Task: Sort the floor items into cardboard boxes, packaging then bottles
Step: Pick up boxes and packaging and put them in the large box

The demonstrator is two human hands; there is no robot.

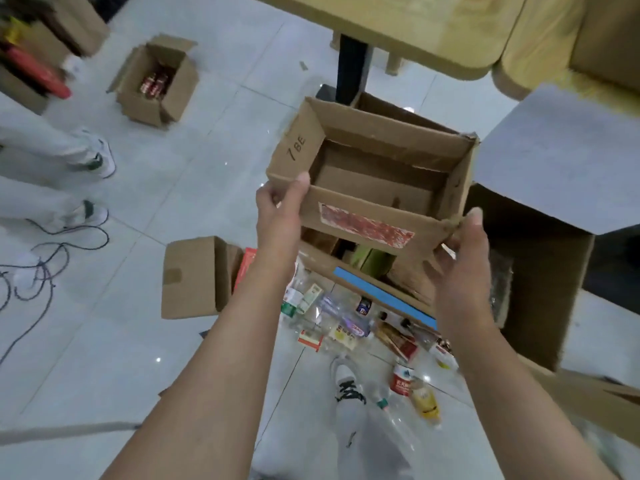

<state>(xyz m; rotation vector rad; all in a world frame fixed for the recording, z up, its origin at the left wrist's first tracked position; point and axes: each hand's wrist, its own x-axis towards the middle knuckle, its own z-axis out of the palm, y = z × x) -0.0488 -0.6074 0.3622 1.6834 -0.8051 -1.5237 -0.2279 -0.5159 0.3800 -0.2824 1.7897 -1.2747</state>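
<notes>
- I have both hands on the box (346, 207), held up off the floor (156, 375) in front of me, open side up.
- Left hand (277, 209) grips the near left corner: thumb on the flap marked "7 BE", fingers curled under.
- Right hand (460, 247) grips the near right corner: thumb on the top edge, fingers curled under.
- The box has a red label on its near wall, and its bottom flaps show inside.
- Right below it a taped box (381, 294) stands on the floor with blue tape along its rim. Something green sits inside, too blurred to name.
- Big box (540, 289) is at right, just beside the taped box, with a grey flap raised.
- Bottles (427, 401) and packets (398, 341) lie scattered on the floor between my arms, near my shoe (346, 379).
- Side box (194, 275) lies tipped over, left of my left forearm.
- Far box (156, 81) is at top left, open, with what I think are red cans inside.
- Worktop (398, 26) is at top, its black leg behind the held box.
- Cables (34, 271) trail at left, near another person's shoes (100, 161).
</notes>
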